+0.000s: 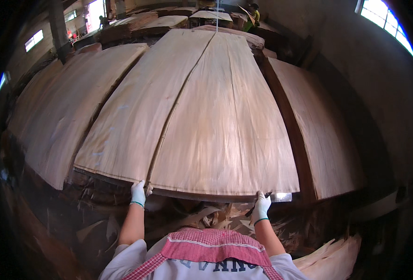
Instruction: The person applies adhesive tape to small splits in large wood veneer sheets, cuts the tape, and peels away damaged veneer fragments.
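Note:
A long, pale wood veneer sheet [225, 140] lies before me, with a dark lengthwise gap dividing it from another veneer sheet [127, 126] on its left. My left hand [139, 194], in a white glove with a green cuff, is closed on the near edge where the two sheets meet. At the near right corner my right hand [262, 206], gloved alike, is closed around a slim dark tool [250, 212]; its kind is hard to make out. That hand's fingertips touch the sheet's edge. A shiny straight strip [282, 197] shows beneath that corner.
More veneer stacks stand close by on the left [71, 112] and right [316, 130]. Torn veneer scraps [215, 217] lie below the near edge, with a larger piece [332, 256] at lower right. Farther back, a person [253, 17] stands among other stacks. A thin cord [217, 16] hangs at the far end.

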`<state>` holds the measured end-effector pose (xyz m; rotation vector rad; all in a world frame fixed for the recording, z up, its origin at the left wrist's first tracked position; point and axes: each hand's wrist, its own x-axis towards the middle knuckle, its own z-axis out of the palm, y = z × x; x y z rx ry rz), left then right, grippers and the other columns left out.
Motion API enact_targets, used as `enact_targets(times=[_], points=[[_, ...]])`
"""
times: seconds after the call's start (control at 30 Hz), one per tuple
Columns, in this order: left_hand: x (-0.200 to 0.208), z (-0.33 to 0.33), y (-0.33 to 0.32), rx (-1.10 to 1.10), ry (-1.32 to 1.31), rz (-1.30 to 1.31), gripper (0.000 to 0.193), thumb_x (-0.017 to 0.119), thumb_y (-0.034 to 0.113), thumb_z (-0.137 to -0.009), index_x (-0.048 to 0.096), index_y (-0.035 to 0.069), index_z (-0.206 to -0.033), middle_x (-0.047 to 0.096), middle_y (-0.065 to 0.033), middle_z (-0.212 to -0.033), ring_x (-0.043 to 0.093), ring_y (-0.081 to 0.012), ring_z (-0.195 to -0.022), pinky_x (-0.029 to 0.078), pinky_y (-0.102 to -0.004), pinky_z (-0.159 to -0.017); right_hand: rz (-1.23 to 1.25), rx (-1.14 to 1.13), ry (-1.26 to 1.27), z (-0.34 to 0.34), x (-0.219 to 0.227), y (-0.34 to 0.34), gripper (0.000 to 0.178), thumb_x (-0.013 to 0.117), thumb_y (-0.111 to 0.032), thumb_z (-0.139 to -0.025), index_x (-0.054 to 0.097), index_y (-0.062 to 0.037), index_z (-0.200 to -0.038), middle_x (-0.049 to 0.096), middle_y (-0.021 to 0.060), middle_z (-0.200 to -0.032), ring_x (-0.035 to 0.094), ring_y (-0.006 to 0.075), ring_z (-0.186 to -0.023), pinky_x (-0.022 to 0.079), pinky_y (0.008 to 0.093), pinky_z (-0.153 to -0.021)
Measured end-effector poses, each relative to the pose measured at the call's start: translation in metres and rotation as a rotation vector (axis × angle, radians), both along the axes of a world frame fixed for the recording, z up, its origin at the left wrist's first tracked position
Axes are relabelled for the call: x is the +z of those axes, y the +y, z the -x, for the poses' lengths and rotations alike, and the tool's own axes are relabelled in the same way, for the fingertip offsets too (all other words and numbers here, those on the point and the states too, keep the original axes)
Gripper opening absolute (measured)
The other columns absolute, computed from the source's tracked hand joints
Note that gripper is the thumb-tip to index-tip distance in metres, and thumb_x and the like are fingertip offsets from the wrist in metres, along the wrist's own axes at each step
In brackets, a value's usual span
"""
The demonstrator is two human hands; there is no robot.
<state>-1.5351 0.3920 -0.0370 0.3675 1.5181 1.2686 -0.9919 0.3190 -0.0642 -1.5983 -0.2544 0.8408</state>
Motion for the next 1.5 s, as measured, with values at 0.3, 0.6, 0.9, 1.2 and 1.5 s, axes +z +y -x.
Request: enact_targets(times=[0.3,0.6,0.9,1.2,1.5], points=[[-0.008,-0.021,0.017,0.173,0.157,0.031,0.015,0.055,0.017,-0.099,0.059,0.004,-0.093,0.067,-0.0131,-0.069,0.06,-0.0239,-0.043,0.048,-0.0349,-0.032,0.023,0.03,-0.045,-0.022,-0.04,0.018,0.006,0.065,-0.005,-0.086,0.06,-0.0049,-0.089,0.059,0.0002,-0.074,0.051,0.0119,-0.058,0.041,0.0278,-0.054],[-0.025,-0.021,0.012,0.117,0.043,-0.019,0.027,0.059,0.028,-0.098,0.06,0.004,-0.086,0.062,-0.0115,-0.065,0.059,-0.023,-0.043,0.046,-0.0339,-0.034,0.117,0.057,0.033,-0.008,0.009,0.017,0.009,0.069,-0.01,-0.087,0.061,-0.0039,-0.087,0.061,0.0026,-0.071,0.055,0.0147,-0.053,0.043,0.0296,-0.049],[-0.008,0.034,0.074,-0.591,0.439,0.152,0.053,0.044,0.052,-0.101,0.055,0.0,-0.111,0.06,-0.014,-0.089,0.058,-0.0247,-0.066,0.048,-0.0354,-0.054,0.257,0.011,-0.16,-0.013,0.054,-0.096,0.037,0.061,-0.038,-0.094,0.067,-0.0021,-0.098,0.07,0.0074,-0.086,0.058,0.014,-0.067,0.047,0.0312,-0.06],[0.087,-0.253,0.173,-1.225,0.859,-0.723,0.045,0.047,0.026,-0.104,0.048,-0.006,-0.136,0.054,-0.0214,-0.136,0.052,-0.0306,-0.127,0.04,-0.0391,-0.107,0.82,-0.947,-0.431,0.017,0.024,-0.386,0.036,0.075,-0.032,-0.083,0.064,-0.0025,-0.101,0.07,0.0184,-0.093,0.067,0.0329,-0.084,0.052,0.0438,-0.074],[0.1,-0.567,-0.029,-2.071,0.424,-1.021,0.03,0.054,0.011,-0.098,0.059,-0.003,-0.124,0.066,-0.0143,-0.117,0.061,-0.0229,-0.11,0.046,-0.0332,-0.099,1.497,-1.194,-0.003,0.059,0.047,-0.566,0.068,0.078,-0.031,-0.081,0.044,-0.0067,-0.134,0.056,0.0228,-0.13,0.06,0.0398,-0.115,0.052,0.05,-0.09]])
